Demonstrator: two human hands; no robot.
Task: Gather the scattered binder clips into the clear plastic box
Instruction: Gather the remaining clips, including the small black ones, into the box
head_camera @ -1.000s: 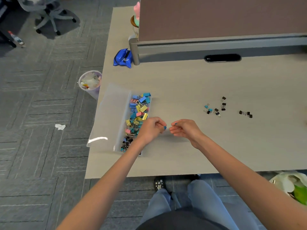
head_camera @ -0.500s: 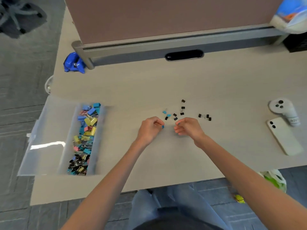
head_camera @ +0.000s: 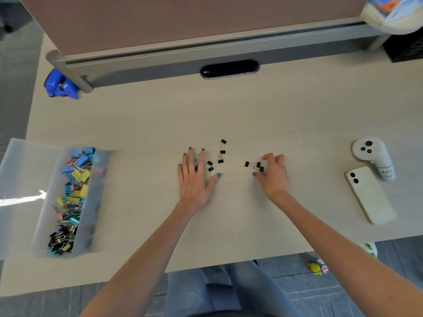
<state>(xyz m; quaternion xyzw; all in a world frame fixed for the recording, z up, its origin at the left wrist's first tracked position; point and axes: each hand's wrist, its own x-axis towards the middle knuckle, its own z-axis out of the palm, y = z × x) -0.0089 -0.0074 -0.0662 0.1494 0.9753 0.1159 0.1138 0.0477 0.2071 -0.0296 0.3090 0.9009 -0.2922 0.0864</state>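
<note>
If you start at the far left, your clear box (head_camera: 92,216) sits near the desk's (head_camera: 229,120) left edge with its lid (head_camera: 20,179) flipped open flat to the left. It's packed with binder clips (head_camera: 73,191): blue, pink and yellow at the far end, teal in the middle, black ones piled at the near end. It's a bit blurry, so don't ask me for a count. Up in the back left corner a blue bundle (head_camera: 60,84) lies against the foot of the divider (head_camera: 183,19).

Moving to the middle, your left hand (head_camera: 194,179) lies flat on the desk, fingers straight and spread, partly covering a few of the loose black clips (head_camera: 221,154). One is tucked between your thumb and forefinger, and three more sit just past your fingertips, untouched. Straight behind them there's the cable slot (head_camera: 229,69) in the desk.

Just to the right, well apart from the box, your right hand (head_camera: 273,173) has its fingers curled, thumb and forefinger closing round a pair of black clips (head_camera: 253,165) that stick out to the left.

Further right a white controller (head_camera: 368,152) rests with a pale phone (head_camera: 370,195) lying face down just beside it. Neither is near the clips, so nothing's in your way there. A bag (head_camera: 389,17) hangs over the top right corner.
</note>
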